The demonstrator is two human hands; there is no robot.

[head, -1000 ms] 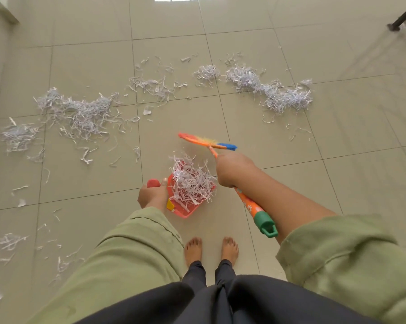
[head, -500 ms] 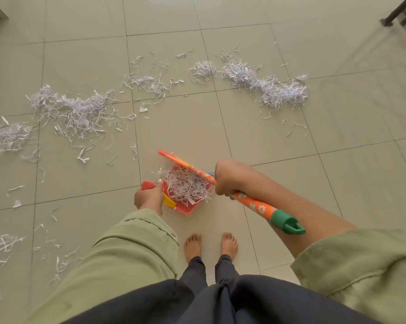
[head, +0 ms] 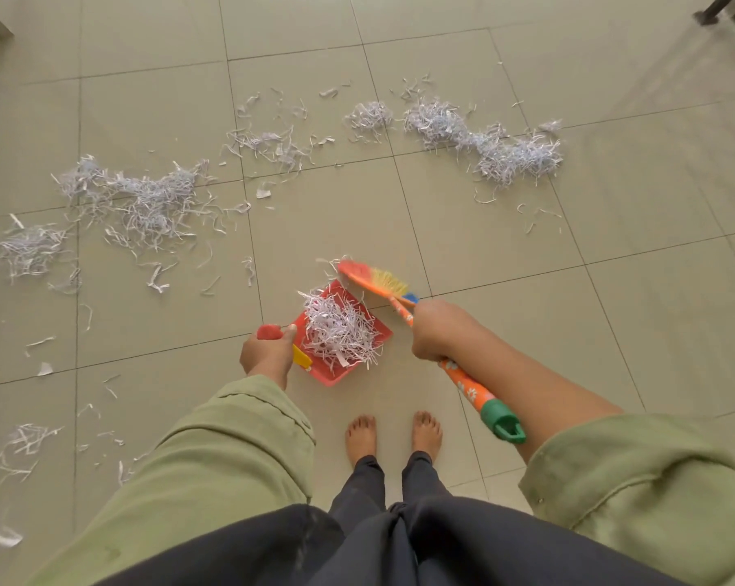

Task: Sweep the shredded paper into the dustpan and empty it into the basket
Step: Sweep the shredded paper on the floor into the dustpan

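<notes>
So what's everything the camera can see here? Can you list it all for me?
dustpan: one, red, held low over the floor in front of the feet
paper in the dustpan: one heap, white
brush: one, orange handle with a green end, multicoloured bristles, head at the dustpan's far edge
paper piles on the floor: several, white, the biggest far right and far left, with loose strips scattered at the left
floor: pale tiles
dark furniture leg: top right corner, too cropped to name
basket: none in view
left hand: grips the dustpan's handle
right hand: grips the brush handle
sleeves: two, green
feet: two, bare
</notes>
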